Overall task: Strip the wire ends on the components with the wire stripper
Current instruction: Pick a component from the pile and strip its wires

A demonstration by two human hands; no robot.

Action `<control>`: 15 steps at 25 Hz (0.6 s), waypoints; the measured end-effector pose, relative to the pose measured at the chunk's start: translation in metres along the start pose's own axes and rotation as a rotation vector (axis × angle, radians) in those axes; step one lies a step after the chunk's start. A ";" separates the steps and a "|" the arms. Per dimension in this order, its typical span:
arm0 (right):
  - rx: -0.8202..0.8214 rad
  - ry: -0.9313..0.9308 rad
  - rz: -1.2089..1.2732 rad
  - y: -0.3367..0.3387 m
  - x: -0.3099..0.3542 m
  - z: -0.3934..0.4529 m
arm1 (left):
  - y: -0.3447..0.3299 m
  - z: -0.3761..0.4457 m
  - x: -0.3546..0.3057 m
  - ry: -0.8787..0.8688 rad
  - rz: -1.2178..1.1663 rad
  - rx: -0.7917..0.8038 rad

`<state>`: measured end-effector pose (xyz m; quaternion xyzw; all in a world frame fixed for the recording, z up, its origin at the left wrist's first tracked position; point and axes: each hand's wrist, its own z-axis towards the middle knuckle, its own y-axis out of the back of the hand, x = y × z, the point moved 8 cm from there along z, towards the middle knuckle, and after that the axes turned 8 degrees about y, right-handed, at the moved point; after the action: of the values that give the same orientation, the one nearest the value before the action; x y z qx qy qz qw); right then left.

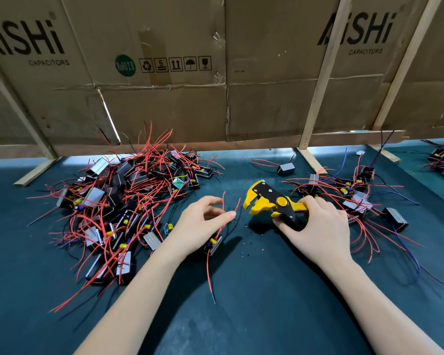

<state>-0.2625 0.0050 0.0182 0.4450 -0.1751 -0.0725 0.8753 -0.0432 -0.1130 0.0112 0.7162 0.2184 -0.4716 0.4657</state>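
My right hand [315,226] grips the handles of a yellow and black wire stripper [267,201], whose jaws point left and stand apart. My left hand [203,224] holds a small black component [213,245] under the palm, thumb and fingers curled round its red wires [224,206], which stick up. Their tips end a short way left of the stripper's jaws. Another red wire with a black end [209,272] trails from the component toward me.
A big heap of black components with red wires [128,198] lies at the left on the dark green mat [254,290]. A smaller group [354,198] lies right of the stripper. One component [285,168] sits alone behind. A cardboard wall [215,73] on wooden struts closes the back.
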 end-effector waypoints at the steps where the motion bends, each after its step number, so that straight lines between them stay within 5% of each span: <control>1: 0.001 0.001 0.002 0.000 0.000 0.000 | -0.006 0.002 0.001 0.020 -0.070 0.025; 15: 0.024 -0.035 0.008 0.000 -0.003 0.000 | 0.012 -0.004 -0.003 -0.025 -0.241 0.032</control>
<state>-0.2656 0.0058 0.0172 0.4532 -0.1929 -0.0746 0.8671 -0.0336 -0.1151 0.0199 0.6862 0.2897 -0.5363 0.3970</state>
